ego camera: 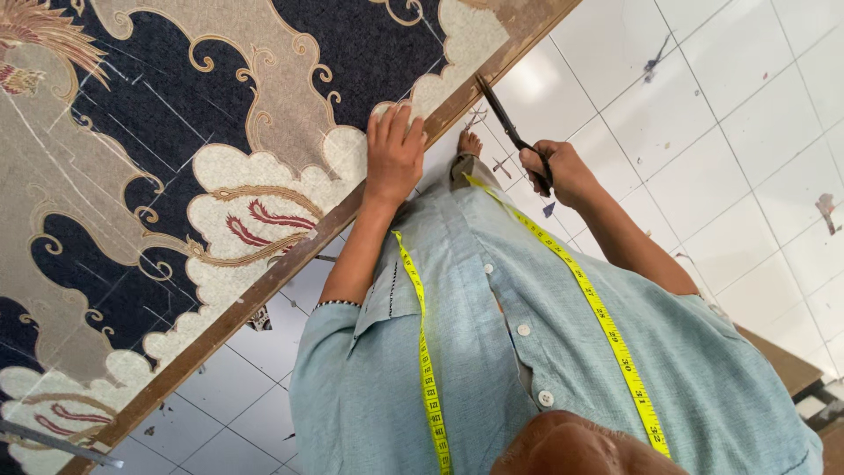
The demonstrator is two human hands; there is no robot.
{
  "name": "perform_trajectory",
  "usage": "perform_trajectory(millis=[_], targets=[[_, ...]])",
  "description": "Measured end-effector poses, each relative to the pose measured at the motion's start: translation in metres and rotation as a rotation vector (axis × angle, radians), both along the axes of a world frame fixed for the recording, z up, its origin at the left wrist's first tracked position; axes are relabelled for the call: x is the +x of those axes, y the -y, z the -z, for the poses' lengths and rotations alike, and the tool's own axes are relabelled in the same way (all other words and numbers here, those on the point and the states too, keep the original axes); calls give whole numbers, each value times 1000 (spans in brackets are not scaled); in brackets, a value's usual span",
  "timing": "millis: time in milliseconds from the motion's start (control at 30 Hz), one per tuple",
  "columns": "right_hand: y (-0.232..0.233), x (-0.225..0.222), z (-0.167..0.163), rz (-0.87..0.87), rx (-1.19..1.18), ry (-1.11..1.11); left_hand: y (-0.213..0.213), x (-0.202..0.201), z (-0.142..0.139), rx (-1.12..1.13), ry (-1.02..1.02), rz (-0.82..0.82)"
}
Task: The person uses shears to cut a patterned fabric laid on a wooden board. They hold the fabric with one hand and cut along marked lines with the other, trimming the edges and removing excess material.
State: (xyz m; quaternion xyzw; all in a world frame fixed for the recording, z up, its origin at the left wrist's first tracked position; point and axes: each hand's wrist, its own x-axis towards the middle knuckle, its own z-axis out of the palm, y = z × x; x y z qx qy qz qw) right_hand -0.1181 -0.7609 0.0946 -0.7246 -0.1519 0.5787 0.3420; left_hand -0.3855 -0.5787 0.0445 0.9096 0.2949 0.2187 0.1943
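My left hand (pixel 393 154) lies flat, fingers apart, on the edge of a patterned cloth (pixel 176 176) in dark blue, beige and cream with red motifs. The cloth is spread over a wooden table (pixel 290 264) at my left. My right hand (pixel 556 171) is closed around the handles of black scissors (pixel 503 114). Their blades point up and away, towards the table's edge, and hang over the floor clear of the cloth. A yellow measuring tape (pixel 428 369) hangs round my neck over my light blue shirt (pixel 527 352).
White floor tiles (pixel 703 132) carry small scraps of cloth and thread. My bare foot (pixel 469 141) stands close to the table's edge. A thin metal strip (pixel 53 444) lies on the cloth at the lower left. A wooden surface (pixel 782 361) shows at the right.
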Motion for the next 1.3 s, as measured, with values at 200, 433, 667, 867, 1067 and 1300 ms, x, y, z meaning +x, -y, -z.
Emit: perform_trajectory(millis=[200,433,667,867,1067,1300], targets=[[-19,59,12,-181,28,-119,-16,113,4,33,42,-101],[-24,123,20,-314,55,-158,-20,159,10,158,34,-165],[-37,123,31,-401,22,-98,-29,158,16,95,12,-131],[-41,107,25,-512,88,34,-37,152,19,-82,155,-219],[-57,88,18,-480,80,17,-34,148,18,-23,167,-186],[-52,83,34,-467,68,62,-32,151,21,137,59,-180]])
